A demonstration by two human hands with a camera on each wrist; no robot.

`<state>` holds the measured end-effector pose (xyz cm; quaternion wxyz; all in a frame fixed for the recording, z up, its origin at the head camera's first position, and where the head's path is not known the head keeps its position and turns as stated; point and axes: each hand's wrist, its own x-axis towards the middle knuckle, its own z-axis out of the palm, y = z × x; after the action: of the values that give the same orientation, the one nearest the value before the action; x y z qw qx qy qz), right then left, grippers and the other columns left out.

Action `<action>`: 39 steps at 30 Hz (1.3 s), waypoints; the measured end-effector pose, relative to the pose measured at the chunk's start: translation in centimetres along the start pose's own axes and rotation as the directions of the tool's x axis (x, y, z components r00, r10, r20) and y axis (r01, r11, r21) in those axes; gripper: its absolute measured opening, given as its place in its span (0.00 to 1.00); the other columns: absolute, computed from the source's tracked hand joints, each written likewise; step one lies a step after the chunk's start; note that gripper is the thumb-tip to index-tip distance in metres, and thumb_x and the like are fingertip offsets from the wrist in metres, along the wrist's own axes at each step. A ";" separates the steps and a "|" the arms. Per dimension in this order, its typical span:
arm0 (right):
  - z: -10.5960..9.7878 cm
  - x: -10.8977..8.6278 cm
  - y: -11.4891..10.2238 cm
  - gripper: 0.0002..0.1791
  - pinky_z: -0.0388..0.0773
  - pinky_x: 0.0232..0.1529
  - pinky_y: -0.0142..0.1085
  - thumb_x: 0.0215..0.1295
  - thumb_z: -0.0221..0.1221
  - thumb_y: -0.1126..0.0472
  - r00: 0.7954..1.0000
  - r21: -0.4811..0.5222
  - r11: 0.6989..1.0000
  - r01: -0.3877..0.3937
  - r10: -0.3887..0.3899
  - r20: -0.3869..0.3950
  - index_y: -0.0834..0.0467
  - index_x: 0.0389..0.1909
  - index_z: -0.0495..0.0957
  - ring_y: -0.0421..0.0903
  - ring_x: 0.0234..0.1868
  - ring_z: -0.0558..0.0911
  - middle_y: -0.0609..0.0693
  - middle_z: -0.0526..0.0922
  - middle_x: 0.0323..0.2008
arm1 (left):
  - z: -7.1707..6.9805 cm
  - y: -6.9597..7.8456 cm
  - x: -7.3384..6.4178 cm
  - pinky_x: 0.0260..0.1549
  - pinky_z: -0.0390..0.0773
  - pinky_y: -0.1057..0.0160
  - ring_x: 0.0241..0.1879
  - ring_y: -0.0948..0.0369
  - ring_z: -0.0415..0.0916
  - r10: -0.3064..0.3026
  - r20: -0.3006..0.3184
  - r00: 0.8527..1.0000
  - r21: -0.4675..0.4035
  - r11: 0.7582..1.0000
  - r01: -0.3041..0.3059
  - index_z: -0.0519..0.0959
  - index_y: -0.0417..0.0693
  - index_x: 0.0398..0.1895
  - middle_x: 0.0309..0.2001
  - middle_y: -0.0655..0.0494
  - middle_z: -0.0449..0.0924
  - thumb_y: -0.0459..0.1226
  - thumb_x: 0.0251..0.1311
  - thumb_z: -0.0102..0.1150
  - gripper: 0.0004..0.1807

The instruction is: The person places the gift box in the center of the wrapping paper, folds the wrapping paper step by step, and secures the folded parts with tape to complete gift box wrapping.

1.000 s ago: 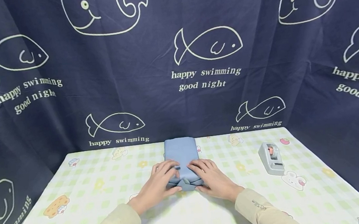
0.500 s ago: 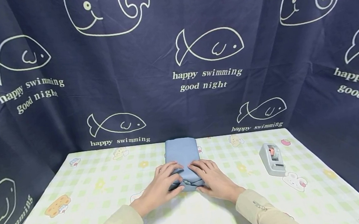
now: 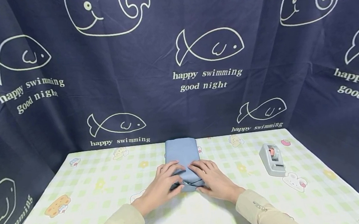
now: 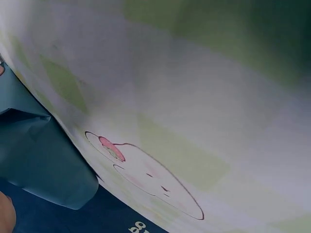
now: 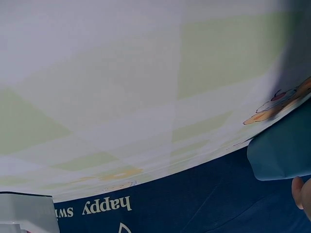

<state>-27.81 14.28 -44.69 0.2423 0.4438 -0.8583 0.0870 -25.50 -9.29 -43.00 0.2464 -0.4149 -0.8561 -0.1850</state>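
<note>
A flat box wrapped in blue paper [image 3: 181, 152] lies at the middle of the table, its long side pointing away from me. At its near end the paper is folded into flaps, with a slanting crease. My left hand [image 3: 159, 183] grips the near left corner, fingers bent over the top and thumb at the near end. My right hand [image 3: 216, 180] holds the near right corner, fingertips on top and thumb low at the front. In the left wrist view the blue paper [image 4: 48, 155] shows a creased fold. The right wrist view catches a fingertip [image 5: 303, 196] beside the box.
A grey tape dispenser [image 3: 273, 164] with a reddish roll stands on the right of the table. Green-and-white checked cloth [image 3: 103, 202] with cartoon prints covers the table. Dark blue curtains [image 3: 165, 102] with fish drawings hang behind and at both sides.
My left hand has shifted slightly right and pushed the near-end flap inward; the raised paper tip now lies flatter. The right hand stays almost in place.
</note>
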 end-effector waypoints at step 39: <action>0.0 -0.1 -0.1 0.41 0.59 0.61 0.44 0.52 0.64 0.51 1.000 -0.015 1.000 -0.017 0.017 0.007 0.56 0.66 0.59 0.49 0.61 0.64 0.51 0.65 0.61 | 0.4 0.4 0.6 0.56 0.59 0.51 0.63 0.54 0.59 -0.026 -0.024 0.999 0.121 0.992 0.029 0.83 0.59 0.21 0.55 0.60 0.71 0.48 0.57 0.57 0.11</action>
<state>-27.74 14.28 -44.74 0.2417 0.4350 -0.8636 0.0811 -25.64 -8.50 -42.89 0.2784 -0.3850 -0.8687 -0.1405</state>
